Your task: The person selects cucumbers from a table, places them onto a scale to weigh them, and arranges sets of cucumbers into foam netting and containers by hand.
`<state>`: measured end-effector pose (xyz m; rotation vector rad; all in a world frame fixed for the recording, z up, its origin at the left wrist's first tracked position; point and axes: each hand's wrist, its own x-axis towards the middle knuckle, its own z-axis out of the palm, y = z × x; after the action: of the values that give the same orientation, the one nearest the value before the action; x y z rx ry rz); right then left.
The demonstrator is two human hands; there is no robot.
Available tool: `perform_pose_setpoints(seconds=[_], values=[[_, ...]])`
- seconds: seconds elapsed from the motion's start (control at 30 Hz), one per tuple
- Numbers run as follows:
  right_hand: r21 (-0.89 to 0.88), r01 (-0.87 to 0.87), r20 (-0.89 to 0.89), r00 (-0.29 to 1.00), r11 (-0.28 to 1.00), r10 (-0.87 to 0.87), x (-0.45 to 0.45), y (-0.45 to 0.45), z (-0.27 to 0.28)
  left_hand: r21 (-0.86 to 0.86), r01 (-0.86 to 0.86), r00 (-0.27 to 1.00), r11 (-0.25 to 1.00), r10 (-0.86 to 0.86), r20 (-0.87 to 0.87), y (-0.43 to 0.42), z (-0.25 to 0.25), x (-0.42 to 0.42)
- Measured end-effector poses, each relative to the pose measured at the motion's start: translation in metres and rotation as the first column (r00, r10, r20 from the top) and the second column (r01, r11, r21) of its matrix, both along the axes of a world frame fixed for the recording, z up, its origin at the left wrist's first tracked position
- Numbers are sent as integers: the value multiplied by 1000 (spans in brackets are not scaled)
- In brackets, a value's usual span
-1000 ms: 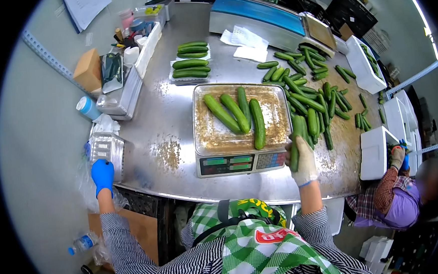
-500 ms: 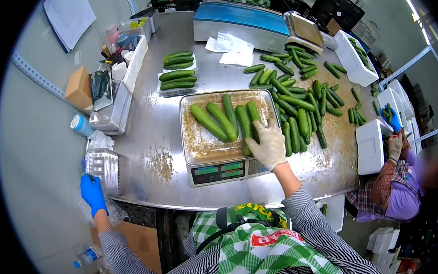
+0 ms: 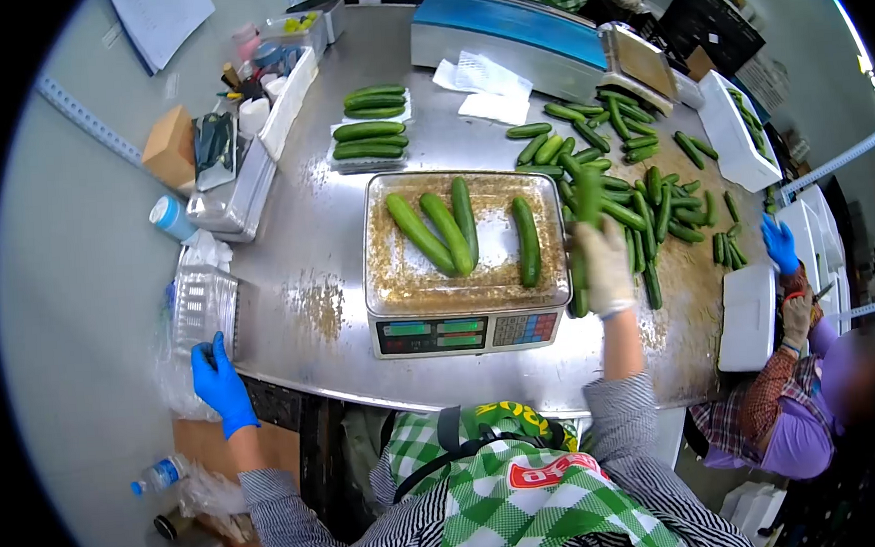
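My right hand (image 3: 605, 268), in a pale glove and smeared by motion, grips a blurred cucumber (image 3: 588, 196) just right of the scale (image 3: 493, 195). Three cucumbers (image 3: 438, 231) lie together on the left half of the scale's stained plate, and a single cucumber (image 3: 527, 241) lies near its right side. Beside the table's front left corner, my left hand (image 3: 222, 389) wears a blue glove; it holds nothing and its fingers are apart. Just above it stands a stack of clear plastic trays (image 3: 204, 306).
Loose cucumbers (image 3: 644, 211) pile up right of the scale. Filled trays of cucumbers (image 3: 369, 140) stand behind it, near white papers (image 3: 486, 85) and a blue-topped wrapping machine (image 3: 508, 33). A co-worker (image 3: 775, 393) works at white foam boxes (image 3: 748, 320) on the right.
My right hand has moved right off the scale with a cucumber. One cucumber remaining there now lies farther right. My left hand has shifted right, and its fingers have spread.
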<state>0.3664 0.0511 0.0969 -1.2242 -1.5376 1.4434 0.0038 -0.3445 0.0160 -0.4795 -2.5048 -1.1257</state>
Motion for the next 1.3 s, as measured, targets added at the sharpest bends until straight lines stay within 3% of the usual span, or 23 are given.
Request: perform_pose_setpoints(seconds=[0.07, 0.17, 0.23, 0.27, 0.33, 0.4, 0.5, 0.7, 0.8, 0.87, 0.93, 1.0, 1.03, 1.07, 1.1, 1.23, 1.27, 1.3], values=[[-80, 141, -38, 989, 987, -145, 35, 25, -11, 8, -17, 997, 1000, 16, 73, -8, -10, 11], [-89, 225, 174, 963, 970, -207, 91, 70, -55, 25, -48, 994, 999, 45, 103, 0, -7, 36], [-35, 179, 325, 933, 983, -158, 120, 95, -85, 33, -49, 988, 998, 44, 150, 2, -8, 46], [41, 204, 307, 929, 978, -206, 131, 109, -107, 36, -52, 987, 998, 46, 154, 8, -6, 51], [349, 116, 454, 847, 930, -276, 137, 116, -118, 55, -48, 987, 997, 38, 155, 20, -4, 59], [500, -4, 618, 702, 866, -354, 137, 122, -125, 87, -35, 990, 996, 22, 143, 32, -2, 63], [523, -105, 738, 553, 846, -387, 131, 119, -134, 84, 7, 995, 996, -16, 103, 46, -1, 68], [497, -129, 808, 429, 858, -403, 144, 131, -145, -111, 79, 995, 991, -72, 66, 77, 10, 82], [584, -215, 772, 443, 782, -455, 159, 152, -158, -146, 126, 984, 981, -142, -106, 93, 1, 82], [508, -207, 819, 418, 836, -394, 159, 162, -147, -161, 170, 980, 972, -184, -78, 104, 5, 85], [637, -246, 751, 414, 731, -515, 136, 160, -109, -152, 211, 974, 966, -221, -55, 119, 10, 80], [657, -211, 670, 603, 724, -432, 97, 166, -74, -133, 262, 964, 956, -266, -13, 130, 12, 79], [737, -248, 601, 665, 629, -442, 81, 175, -80, -163, 289, 957, 943, -279, 81, 136, 14, 77], [675, -267, 600, 741, 687, -301, 51, 180, -63, -172, 318, 948, 932, -315, 49, 144, 14, 74], [616, -360, 642, 745, 700, -182, 23, 191, -52, -183, 345, 937, 921, -348, 16, 153, 13, 72], [621, -582, 655, 754, 526, 61, -91, 255, -75, -242, 394, 904, 887, -421, -71, 187, 23, 69], [495, -715, 775, 620, 495, 121, -118, 273, -83, -252, 388, 904, 886, -420, -85, 193, 25, 67], [483, -738, 817, 573, 472, 60, -146, 288, -97, -217, 397, 910, 892, -414, -35, 200, 31, 66]])
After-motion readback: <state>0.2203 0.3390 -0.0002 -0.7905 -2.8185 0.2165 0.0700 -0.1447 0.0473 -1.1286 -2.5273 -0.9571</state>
